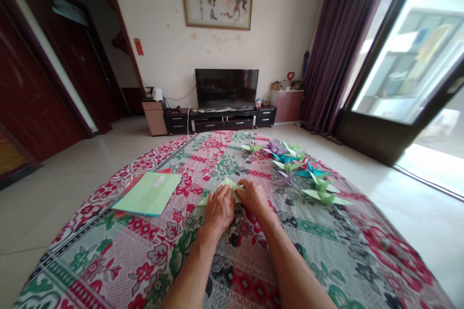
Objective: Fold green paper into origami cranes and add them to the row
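A light green sheet of origami paper [227, 182], folded into a triangle, lies on the tablecloth in front of me with its point facing away. My left hand [220, 205] rests flat over its left and middle part, fingers stretched forward. Bent fingers of my right hand [254, 196] grip the right side of the paper, close to the left fingertips. Both hands hide most of the folded paper's near edge. To the left is a stack of coloured paper [147, 195], light green on top, with red and blue edges showing beneath.
Several folded paper cranes in green, purple, blue and red, among them a green crane [324, 195], stand at the right. The round table wears a flowered tablecloth [141, 260]. Beyond it are a television [226, 88] on a low cabinet and a purple curtain [337, 43].
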### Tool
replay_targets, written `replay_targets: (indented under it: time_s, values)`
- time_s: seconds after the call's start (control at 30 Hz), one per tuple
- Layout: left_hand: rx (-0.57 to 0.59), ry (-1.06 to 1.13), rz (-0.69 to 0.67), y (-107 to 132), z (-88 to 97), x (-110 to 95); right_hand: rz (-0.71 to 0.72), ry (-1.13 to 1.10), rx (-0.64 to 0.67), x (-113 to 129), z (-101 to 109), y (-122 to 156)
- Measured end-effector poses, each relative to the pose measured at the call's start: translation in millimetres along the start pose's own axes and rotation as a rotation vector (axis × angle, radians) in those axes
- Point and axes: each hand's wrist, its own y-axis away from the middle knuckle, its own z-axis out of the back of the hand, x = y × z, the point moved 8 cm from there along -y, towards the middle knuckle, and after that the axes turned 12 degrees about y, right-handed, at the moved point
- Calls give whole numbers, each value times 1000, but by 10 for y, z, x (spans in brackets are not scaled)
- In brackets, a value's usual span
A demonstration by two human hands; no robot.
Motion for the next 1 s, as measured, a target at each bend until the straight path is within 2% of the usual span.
replay_targets:
  time_s: [0.3,0.6,1.0]
  values:
    - [0,-37,-23,-22,15,-17,-29,37,16,-9,-29,-9]
    - [5,-64,15,-10,1,6,-26,36,6,1,-23,-12]
    - [10,-60,24,-19,-36,41,-87,178,-5,10,94,52]
